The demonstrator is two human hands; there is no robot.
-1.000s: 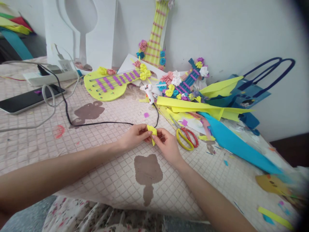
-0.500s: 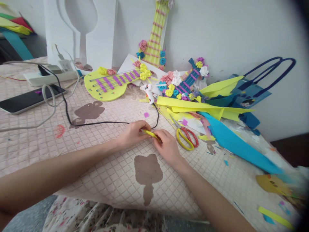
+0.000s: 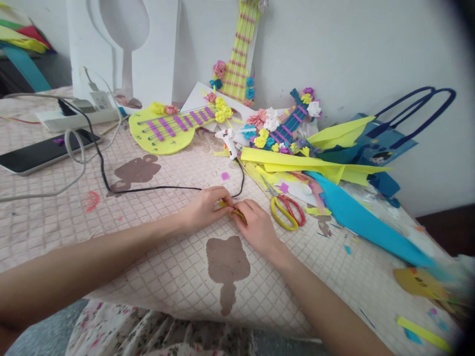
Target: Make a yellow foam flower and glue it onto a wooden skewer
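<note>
Between my two hands is a small yellow paper strip, mostly covered by fingers. My left hand pinches its left end with thumb and forefinger. Fingers of my right hand close around the other end, touching the left fingertips. Just right of my right hand lie scissors with one yellow and one red handle. Beyond the hands a white glue gun stands on the table, its black cord running behind my left hand.
A yellow paper guitar and a blue one with paper flowers lie at the back. Yellow paper sheets and a blue strip spread to the right, near a blue bag. A phone and power strip are at left.
Both hands have drawn closer together and tilted slightly, so less of the yellow strip shows between the fingers. Nothing else on the table has moved.
</note>
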